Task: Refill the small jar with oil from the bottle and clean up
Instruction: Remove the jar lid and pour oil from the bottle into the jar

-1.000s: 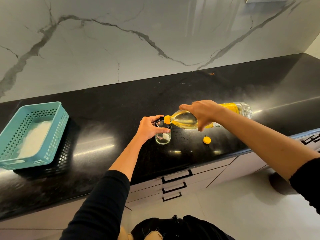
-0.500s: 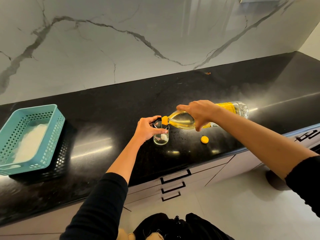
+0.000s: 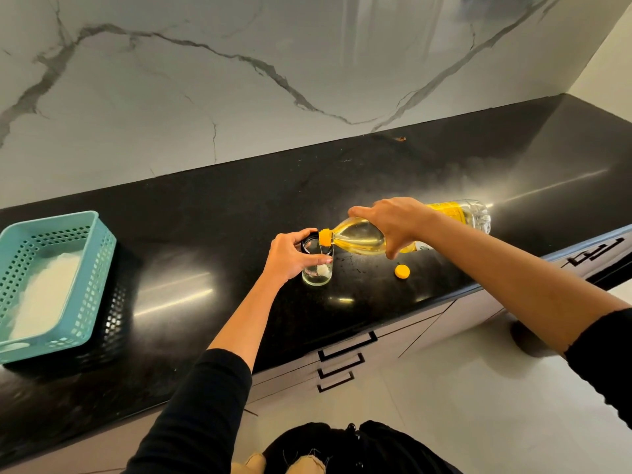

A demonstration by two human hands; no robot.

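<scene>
The small jar [image 3: 316,273] stands upright on the black counter [image 3: 205,234], near the front edge. The left grip [image 3: 290,256] curls round the jar's upper half from its 9 o'clock side, with the thumb across the near face and the fingers hooked at the rim.

At the jar's 3 o'clock, the bottle [image 3: 359,239] lies almost level in the air, its yellow neck touching the jar's mouth. The right grip [image 3: 393,222] wraps over the bottle's middle from above, fingers closed round it. Yellow oil pools in the bottle's shoulder, and a shallow clear layer sits in the jar's bottom.

A yellow cap [image 3: 402,271] lies on the counter at the jar's 4 o'clock, apart from both grips. Well away at 9 o'clock, a teal basket [image 3: 99,285] holds something white.
</scene>
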